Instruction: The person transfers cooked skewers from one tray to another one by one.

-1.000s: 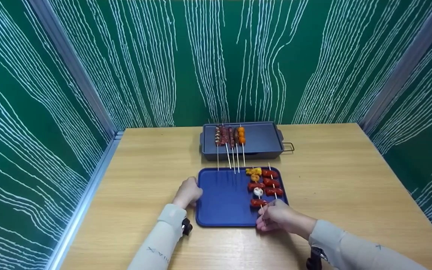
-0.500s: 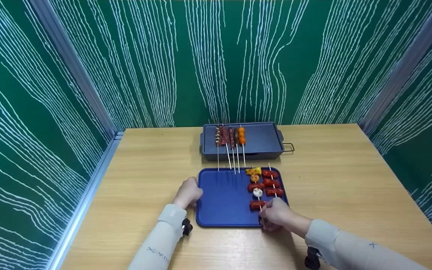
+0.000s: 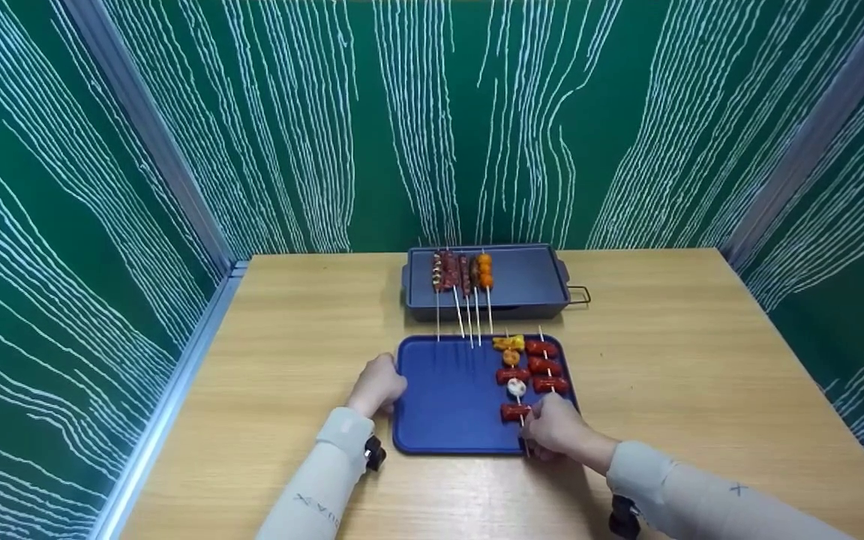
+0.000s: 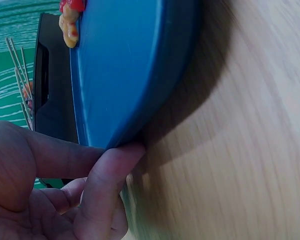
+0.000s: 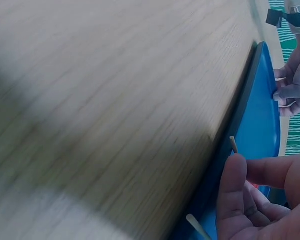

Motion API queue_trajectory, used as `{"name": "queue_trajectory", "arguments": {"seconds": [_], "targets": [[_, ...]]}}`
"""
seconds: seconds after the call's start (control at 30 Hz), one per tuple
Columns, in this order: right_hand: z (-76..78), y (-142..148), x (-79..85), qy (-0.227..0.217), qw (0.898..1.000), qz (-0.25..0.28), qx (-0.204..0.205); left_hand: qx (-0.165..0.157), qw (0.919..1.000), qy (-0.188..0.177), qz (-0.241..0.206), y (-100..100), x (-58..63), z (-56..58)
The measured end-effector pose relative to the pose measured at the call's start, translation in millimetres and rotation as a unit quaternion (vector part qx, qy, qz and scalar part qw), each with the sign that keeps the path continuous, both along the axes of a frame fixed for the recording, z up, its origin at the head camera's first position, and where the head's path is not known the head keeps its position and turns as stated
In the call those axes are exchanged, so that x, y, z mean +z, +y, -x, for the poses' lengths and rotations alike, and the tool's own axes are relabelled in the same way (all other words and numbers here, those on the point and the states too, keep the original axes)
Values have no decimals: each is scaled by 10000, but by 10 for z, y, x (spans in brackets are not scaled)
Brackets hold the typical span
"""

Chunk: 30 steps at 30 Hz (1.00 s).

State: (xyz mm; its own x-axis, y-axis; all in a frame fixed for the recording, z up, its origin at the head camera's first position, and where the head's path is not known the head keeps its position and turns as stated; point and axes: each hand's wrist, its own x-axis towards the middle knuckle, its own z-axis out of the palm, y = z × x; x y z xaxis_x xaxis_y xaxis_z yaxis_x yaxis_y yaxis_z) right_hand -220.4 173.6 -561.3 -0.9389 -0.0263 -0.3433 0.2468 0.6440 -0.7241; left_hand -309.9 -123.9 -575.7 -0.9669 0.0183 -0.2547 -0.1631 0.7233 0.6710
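My left hand [image 3: 378, 384] pinches the left rim of a blue tray [image 3: 432, 420] between thumb and finger, clearest in the left wrist view. At the tray's lower right corner my right hand [image 3: 552, 427] pinches the stick end of a mixed skewer [image 3: 513, 375] carrying yellow, orange, red and white pieces. That stick's tip [image 5: 233, 144] pokes out past the fingertips in the right wrist view. Right beside it lies a sausage skewer [image 3: 544, 366] with three red pieces, its stick partly behind the right hand. Both skewers lie on the right side of the tray.
Behind the tray stands a dark grill pan [image 3: 526, 281] with a wire handle [image 3: 580, 295] at its right. Several skewers [image 3: 451, 274] lie on its left half, sticks reaching over the tray's back edge. The wooden table [image 3: 282, 322] ends at a green patterned wall.
My right fingers have closed on the mixed skewer's stick, and its lower end has shifted slightly toward me. The left hand and the tray have stayed in place.
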Motion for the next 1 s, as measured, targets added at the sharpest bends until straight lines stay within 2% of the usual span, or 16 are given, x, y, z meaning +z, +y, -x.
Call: {"name": "queue_trajectory", "arguments": {"seconds": [0.27,0.5,0.53,0.63,0.77,0.83,0.87,1.0], "targets": [[43,13,63,2,9998,-148,148,0,9999,-9,-153,-19,-27,40],[148,40,224,207,9993,242,218,-89,9998,-41,-171,-102,-404,279],[169,42,259,215,9991,273,240,-44,9997,-94,-207,-101,-393,284],[236,45,352,217,9988,324,290,-42,9997,-115,-234,-107,-467,316],[333,46,480,136,9987,384,312,-28,9995,-69,-304,-84,-322,229],[388,45,537,115,9986,428,292,-101,9995,23,-285,-96,-319,211],[417,43,564,85,9986,460,264,-74,9995,7,-311,-86,-249,174],[528,39,648,66,9978,636,145,-76,9997,79,-226,-61,-157,99]]}}
